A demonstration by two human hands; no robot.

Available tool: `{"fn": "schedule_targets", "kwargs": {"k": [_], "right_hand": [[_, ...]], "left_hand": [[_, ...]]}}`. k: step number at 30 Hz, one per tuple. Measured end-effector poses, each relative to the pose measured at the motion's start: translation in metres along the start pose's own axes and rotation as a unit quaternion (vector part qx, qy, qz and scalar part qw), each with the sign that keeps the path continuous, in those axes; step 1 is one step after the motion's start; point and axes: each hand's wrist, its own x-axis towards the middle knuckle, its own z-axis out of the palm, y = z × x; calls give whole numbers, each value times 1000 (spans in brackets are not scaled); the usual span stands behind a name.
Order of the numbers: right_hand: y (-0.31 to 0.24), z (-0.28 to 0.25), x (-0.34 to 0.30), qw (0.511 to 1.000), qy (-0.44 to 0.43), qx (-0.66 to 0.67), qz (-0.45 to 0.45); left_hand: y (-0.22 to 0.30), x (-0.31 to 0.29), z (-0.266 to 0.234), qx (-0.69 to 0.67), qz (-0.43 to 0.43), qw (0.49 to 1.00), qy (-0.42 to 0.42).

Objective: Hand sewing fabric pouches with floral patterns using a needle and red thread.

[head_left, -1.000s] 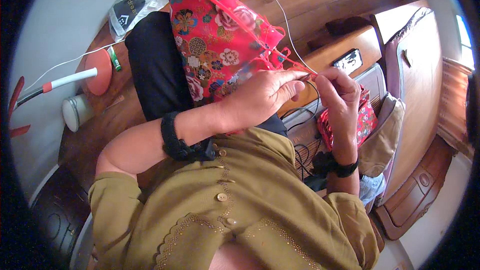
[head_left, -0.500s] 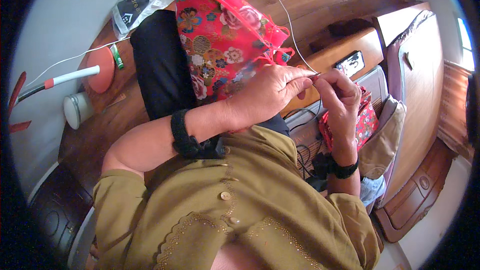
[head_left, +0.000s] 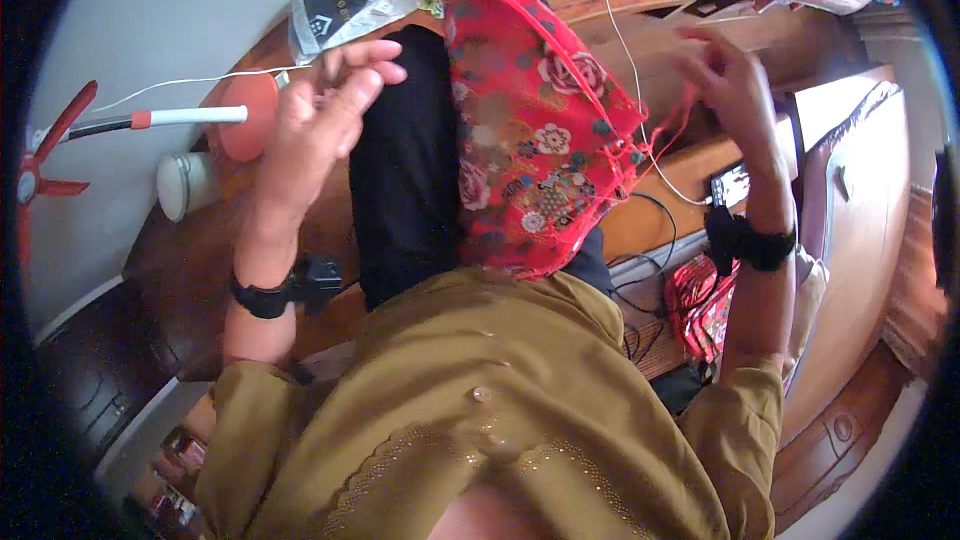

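A red floral cloth [head_left: 530, 130] with bright red edging lies across my lap and dark trousers. At its right corner hang loose red threads [head_left: 672, 128], running up to the fingers of my right hand [head_left: 735, 90]. That hand is raised right of the cloth, fingers bent in and somewhat blurred; the thread appears caught in them. Left of the cloth, my left hand [head_left: 318, 125] is lifted over the dark trouser leg [head_left: 405, 170]. Its fingers are loosely curled, the thumb stands apart, and I see nothing in it. A dark band circles each wrist.
A red-and-white desk fan [head_left: 55, 160], a white cup [head_left: 183, 187] and a plastic-wrapped black package [head_left: 345, 10] are at the left. To the right are a phone [head_left: 730, 185] on a white cable, a stack of red floral pieces [head_left: 700, 305] and a wooden panel [head_left: 850, 210].
My hands have parted from where they met at the cloth's right corner. The left swung far left; the right rose, with red thread trailing. More of the cloth now shows.
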Motion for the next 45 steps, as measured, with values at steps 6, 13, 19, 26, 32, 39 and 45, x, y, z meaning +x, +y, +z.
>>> {"fn": "schedule_targets", "kwargs": {"k": [6, 13, 19, 26, 32, 39, 45], "right_hand": [[8, 70, 29, 794, -386, 431, 187], [-31, 56, -23, 709, -394, 570, 128], [-53, 48, -25, 814, -378, 430, 98], [-62, 54, -35, 924, -272, 232, 139], [30, 63, -55, 871, -145, 461, 83], [81, 70, -81, 734, -157, 617, 238], [65, 70, -82, 920, -147, 360, -51]], "left_hand": [[-10, -4, 45, 88, 70, 990, -85], [-32, -3, 55, 71, 93, 990, -81], [-34, 3, 71, 188, 205, 959, -50], [-38, 16, 80, 141, 220, 961, -91], [-40, 28, 62, -16, 148, 982, -116], [-64, 16, 49, -154, -45, 987, -19], [-87, 0, 73, -280, -202, 935, -78]]}}
